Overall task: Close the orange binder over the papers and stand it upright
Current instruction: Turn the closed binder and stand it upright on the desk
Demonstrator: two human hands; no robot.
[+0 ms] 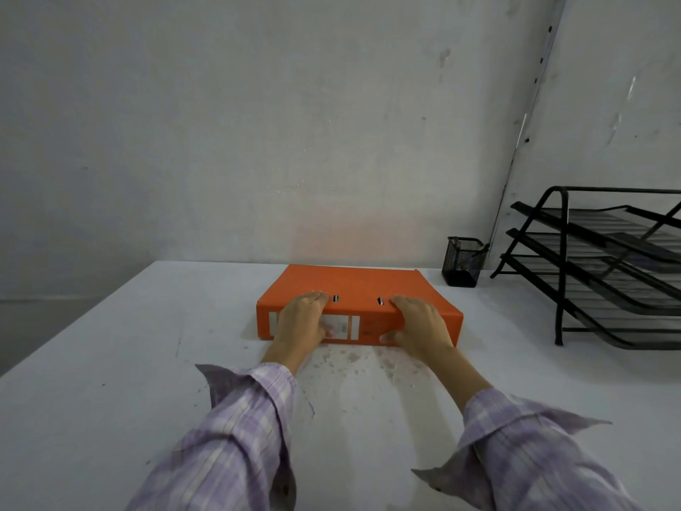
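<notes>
The orange binder (353, 284) lies flat and closed on the white table (110, 363), its spine with a white label facing me. No papers show; the cover hides whatever is inside. My left hand (302, 320) clasps the left part of the spine, fingers over the top edge and thumb on the label. My right hand (420, 322) clasps the right part of the spine the same way, thumb low on the spine near the table.
A black mesh pen cup (462, 267) stands at the back right near the wall. A black three-tier wire letter tray (604, 267) fills the right side. The grey wall (258, 123) runs just behind the binder.
</notes>
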